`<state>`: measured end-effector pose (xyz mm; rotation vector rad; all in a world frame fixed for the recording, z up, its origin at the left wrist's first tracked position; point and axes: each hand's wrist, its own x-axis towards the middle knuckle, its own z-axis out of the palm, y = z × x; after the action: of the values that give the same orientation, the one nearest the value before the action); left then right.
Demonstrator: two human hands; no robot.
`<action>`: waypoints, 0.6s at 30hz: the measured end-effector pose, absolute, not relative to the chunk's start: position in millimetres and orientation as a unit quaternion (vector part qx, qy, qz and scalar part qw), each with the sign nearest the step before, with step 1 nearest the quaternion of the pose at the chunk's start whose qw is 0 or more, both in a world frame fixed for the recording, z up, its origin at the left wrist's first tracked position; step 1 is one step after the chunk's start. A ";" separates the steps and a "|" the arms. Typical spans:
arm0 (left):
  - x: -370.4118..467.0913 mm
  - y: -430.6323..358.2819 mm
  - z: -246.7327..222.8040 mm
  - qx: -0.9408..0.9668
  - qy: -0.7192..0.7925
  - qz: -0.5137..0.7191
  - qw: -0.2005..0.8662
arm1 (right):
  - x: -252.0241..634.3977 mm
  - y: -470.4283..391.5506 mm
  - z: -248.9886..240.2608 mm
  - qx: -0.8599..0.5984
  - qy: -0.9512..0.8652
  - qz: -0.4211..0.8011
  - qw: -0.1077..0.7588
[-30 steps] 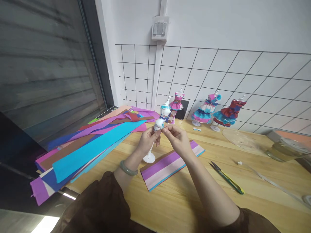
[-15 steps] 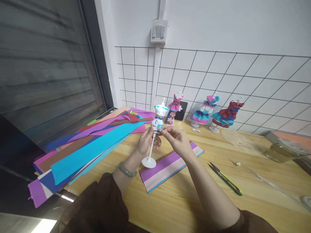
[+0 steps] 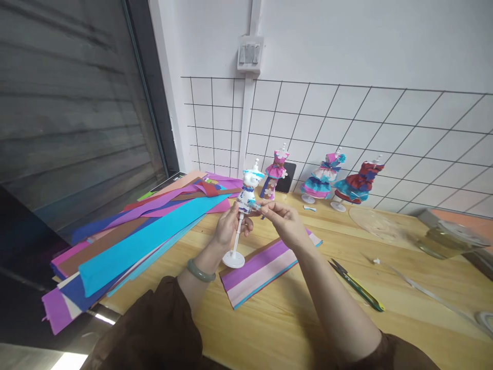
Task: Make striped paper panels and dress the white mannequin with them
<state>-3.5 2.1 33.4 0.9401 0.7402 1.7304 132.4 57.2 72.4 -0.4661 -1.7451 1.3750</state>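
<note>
A small white dress form (image 3: 252, 178) with blue patches at its neckline, waist and hip stands tilted on a thin pole above a round white base. My left hand (image 3: 227, 226) is closed around its lower body. My right hand (image 3: 284, 220) pinches a small bluish scrap (image 3: 254, 205) at the form's right hip, its exact kind too small to make out. Beneath my hands lies a layered stack of crepe paper strips (image 3: 254, 272) in purple, pink and blue, close beside the form's base.
Many coloured paper strips (image 3: 154, 226) spread over the left of the table. Behind stand dressed forms in pink (image 3: 276, 167), blue and pink (image 3: 321, 177), and red (image 3: 362, 182), with a dark phone (image 3: 285, 177). Yellow-green thread snips (image 3: 358, 285) and a tape roll (image 3: 449, 239) lie right.
My right fingertips have drawn slightly right, away from the form, with the bluish scrap now stretched out between them and the hip. My left hand still holds the form.
</note>
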 end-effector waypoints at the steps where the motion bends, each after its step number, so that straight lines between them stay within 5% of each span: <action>1: -4.2 2.1 34.0 0.392 0.309 0.717 0.487 | 133.6 60.2 71.2 -0.192 -0.697 0.551 0.416; 7: -14.0 3.7 38.9 0.393 0.375 0.750 0.378 | 144.8 77.1 71.4 -0.260 -0.654 0.575 0.418; 18: -6.2 -1.0 33.7 0.486 0.444 0.680 0.324 | 131.9 61.8 66.8 -0.306 -0.820 0.278 0.396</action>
<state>-6.2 -1.0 33.7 1.2751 1.1639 1.7836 131.9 61.8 66.8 -0.7742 -2.0779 0.7034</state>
